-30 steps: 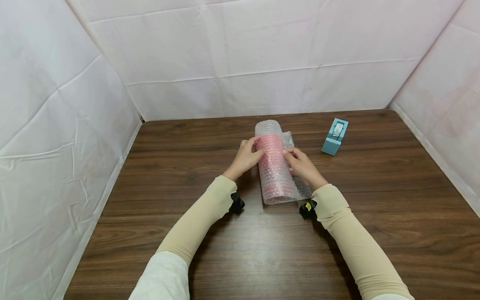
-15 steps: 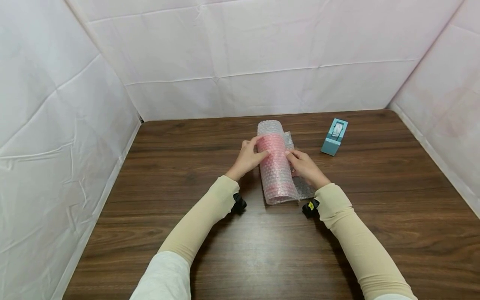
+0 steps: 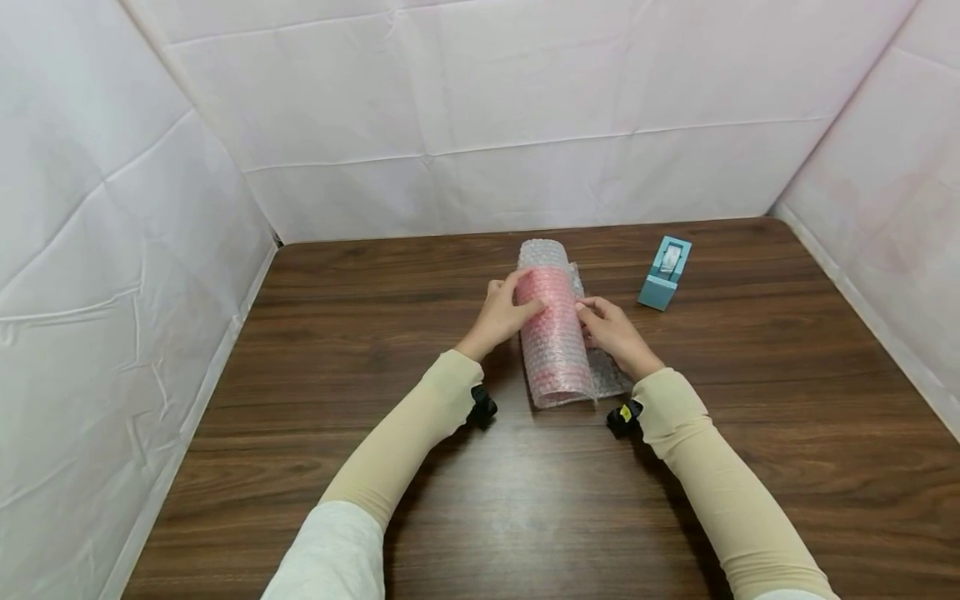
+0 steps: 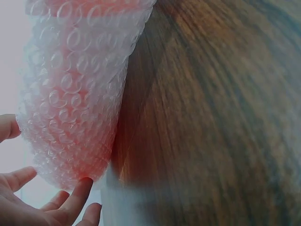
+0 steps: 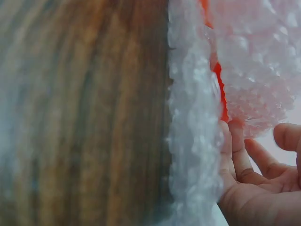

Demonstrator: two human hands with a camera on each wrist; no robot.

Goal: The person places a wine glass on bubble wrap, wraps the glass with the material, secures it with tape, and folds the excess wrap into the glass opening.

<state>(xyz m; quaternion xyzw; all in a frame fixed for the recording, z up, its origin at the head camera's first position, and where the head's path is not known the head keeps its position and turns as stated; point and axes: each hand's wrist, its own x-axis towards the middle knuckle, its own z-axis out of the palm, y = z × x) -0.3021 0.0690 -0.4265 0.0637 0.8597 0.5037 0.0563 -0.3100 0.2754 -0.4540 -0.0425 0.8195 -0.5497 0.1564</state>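
A: Position of the bundle (image 3: 555, 333)? It is a pink item rolled in bubble wrap.

B: On the bench (image 3: 525, 500), about mid-width and closer to the far edge than the near one, long axis running near to far. A loose flap of wrap (image 3: 611, 375) lies flat on the bench along its right side.

A: Hands?

B: Both on it. The left hand (image 3: 504, 315) cups the left flank, fingers curled onto the top. The right hand (image 3: 611, 332) holds the right flank, fingertips on the roll just above the flap. In the left wrist view the fingers (image 4: 75, 197) look loosely spread under the roll's end, touching it.

A: Step in hand?

B: Judged as mid-roll: wrap mostly wound, 1 flap still unrolled. The next move likely calls for rolling the bundle over the flap while keeping it tight, then 1 hand free for the tape dispenser (image 3: 664, 272), which stands apart near the far right corner.

A: Unclear points?

B: The pink item's identity is hidden by the wrap. The right wrist view is blurred, showing only wrap and part of the palm. The thumbs are hard to place.
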